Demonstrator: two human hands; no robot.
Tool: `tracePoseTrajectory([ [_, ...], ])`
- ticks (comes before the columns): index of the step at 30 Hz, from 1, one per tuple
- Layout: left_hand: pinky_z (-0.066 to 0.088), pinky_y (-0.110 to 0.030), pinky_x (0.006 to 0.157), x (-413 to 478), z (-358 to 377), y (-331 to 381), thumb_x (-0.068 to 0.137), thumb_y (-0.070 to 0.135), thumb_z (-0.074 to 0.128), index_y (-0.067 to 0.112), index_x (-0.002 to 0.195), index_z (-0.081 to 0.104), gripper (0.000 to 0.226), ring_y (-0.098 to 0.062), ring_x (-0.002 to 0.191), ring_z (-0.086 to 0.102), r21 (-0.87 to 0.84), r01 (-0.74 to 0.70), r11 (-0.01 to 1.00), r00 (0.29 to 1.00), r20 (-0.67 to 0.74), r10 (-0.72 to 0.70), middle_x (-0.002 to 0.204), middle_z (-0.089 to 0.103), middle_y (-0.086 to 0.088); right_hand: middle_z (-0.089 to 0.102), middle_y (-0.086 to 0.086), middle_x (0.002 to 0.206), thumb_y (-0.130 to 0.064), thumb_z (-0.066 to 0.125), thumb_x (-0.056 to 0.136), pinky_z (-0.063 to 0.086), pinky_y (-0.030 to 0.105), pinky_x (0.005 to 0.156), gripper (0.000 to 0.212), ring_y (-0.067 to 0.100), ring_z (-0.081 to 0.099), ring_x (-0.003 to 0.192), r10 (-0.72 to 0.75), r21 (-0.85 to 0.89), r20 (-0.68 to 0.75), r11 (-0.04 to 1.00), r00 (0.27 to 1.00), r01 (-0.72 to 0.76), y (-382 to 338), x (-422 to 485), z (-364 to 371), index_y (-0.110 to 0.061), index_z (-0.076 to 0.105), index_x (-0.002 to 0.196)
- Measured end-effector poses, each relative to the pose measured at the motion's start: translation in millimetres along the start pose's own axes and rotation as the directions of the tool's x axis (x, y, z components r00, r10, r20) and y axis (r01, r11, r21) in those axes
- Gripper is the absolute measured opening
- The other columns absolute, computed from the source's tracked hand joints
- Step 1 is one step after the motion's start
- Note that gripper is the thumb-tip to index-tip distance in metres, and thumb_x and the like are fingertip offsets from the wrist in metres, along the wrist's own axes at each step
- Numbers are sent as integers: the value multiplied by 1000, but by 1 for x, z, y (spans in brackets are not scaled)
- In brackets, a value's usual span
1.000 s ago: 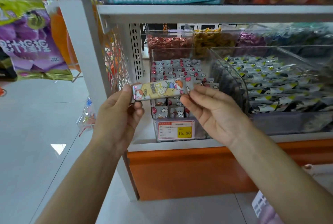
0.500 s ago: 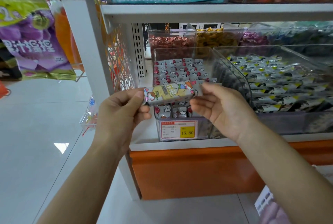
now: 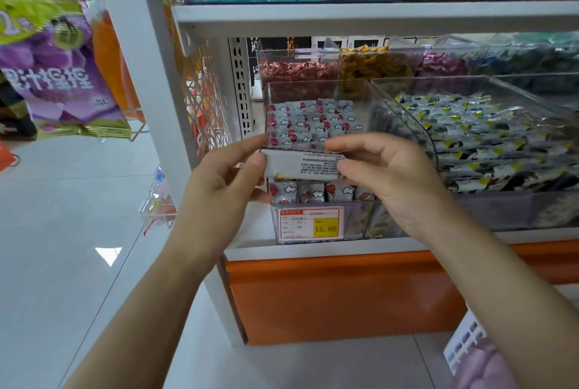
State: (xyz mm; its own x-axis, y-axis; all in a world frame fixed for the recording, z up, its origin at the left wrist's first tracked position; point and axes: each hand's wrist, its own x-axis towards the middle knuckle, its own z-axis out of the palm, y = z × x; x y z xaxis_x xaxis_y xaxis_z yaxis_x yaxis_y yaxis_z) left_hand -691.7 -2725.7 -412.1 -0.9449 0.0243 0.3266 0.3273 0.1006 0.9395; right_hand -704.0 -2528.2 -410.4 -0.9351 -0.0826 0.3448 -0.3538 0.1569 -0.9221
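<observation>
Silvery-white wrapping faces the camera. In the head view, the snack packet (image 3: 302, 164) shows its plain back with tiny black print. It is up in the air, lying flat and level, right in front of the small clear bin (image 3: 352, 221). That bin stands at the left end of the shelf (image 3: 313, 251), close to its front edge.

The left hand (image 3: 219, 188) pinches the left end of the packet, with its thumb (image 3: 258, 163) pressed on the side we see and its fingers round the back. The right hand (image 3: 385, 179) pinches the right end with its thumb and fingertips. So both hands hold the packet, one at each end, and nothing else holds it up.

What could go wrong? The wrapping looks smooth and slippery, I think. If one hand lets go before the other has a good hold, the packet could tip and slide out. Then it may drop among the little sweets (image 3: 308, 119) in the bin. It could also miss the shelf's front edge and land on the floor (image 3: 62, 247).

Squeezing hard could crush the snack inside or crease the wrapper. Pulling the two ends apart could rip it open.

The hands are also very near the front wall of the bin, so a quick move could bump it or knock the yellow price tag (image 3: 310, 223) below. The big bin (image 3: 438, 79) on the right is close to the right hand too.
</observation>
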Motion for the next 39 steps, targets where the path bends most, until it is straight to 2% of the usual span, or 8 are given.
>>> tracePoseTrajectory([
  [3,52,-15,68,1,0,1,94,18,50,29,104,65,21,-5,81,65,40,-20,999,1000,-4,20,103,67,-3,73,-6,86,-3,65,82,54,18,66,20,10,70,82,16,40,7,999,1000,-16,1,0,2,-21,72,87],
  [10,55,-20,67,0,-6,3,85,19,62,22,105,67,21,-11,77,64,135,-34,990,998,57,26,91,69,-2,69,4,74,-2,65,82,56,26,54,21,16,69,71,67,154,10,986,998,-68,0,3,1,-17,70,67],
  [14,57,-32,66,-2,-3,4,81,14,66,27,94,65,18,-23,79,62,175,-35,984,994,106,16,84,64,-2,67,2,69,-8,66,82,49,16,52,15,6,62,62,-61,-112,-86,992,994,51,1,1,1,-14,67,69],
  [16,54,-28,59,-3,0,2,82,12,65,26,87,61,14,-19,69,59,182,-12,983,994,105,-7,84,62,-1,67,1,74,-9,66,83,48,13,59,10,6,61,66,-172,-258,-79,955,982,147,-1,-1,4,-11,67,73],
  [21,46,-21,51,0,1,1,83,14,62,10,78,59,6,-9,61,51,149,19,989,996,88,-32,71,60,8,67,0,78,-8,66,84,49,15,65,5,9,61,72,-243,-312,-46,925,969,217,-3,-5,8,-7,68,80],
  [27,45,-13,52,6,-10,5,81,17,66,8,67,69,16,-7,57,56,175,19,984,996,84,-34,63,64,-5,68,-6,77,-8,66,85,49,17,63,6,2,62,71,-209,-282,-14,939,978,196,-4,-3,8,-9,70,80],
  [32,48,-14,54,7,-17,5,83,22,64,10,70,71,19,-5,57,57,222,30,975,997,68,-46,63,66,1,69,-17,69,-9,66,84,46,8,56,13,-4,64,67,-149,-191,5,970,989,147,-2,-2,10,-17,71,75],
  [39,43,-11,52,6,-19,5,87,21,59,22,69,68,20,2,55,52,354,-71,933,996,70,49,59,61,16,70,17,80,-26,65,72,53,19,52,13,23,68,67,77,-22,161,997,984,-75,-7,4,-3,-16,74,73],
])
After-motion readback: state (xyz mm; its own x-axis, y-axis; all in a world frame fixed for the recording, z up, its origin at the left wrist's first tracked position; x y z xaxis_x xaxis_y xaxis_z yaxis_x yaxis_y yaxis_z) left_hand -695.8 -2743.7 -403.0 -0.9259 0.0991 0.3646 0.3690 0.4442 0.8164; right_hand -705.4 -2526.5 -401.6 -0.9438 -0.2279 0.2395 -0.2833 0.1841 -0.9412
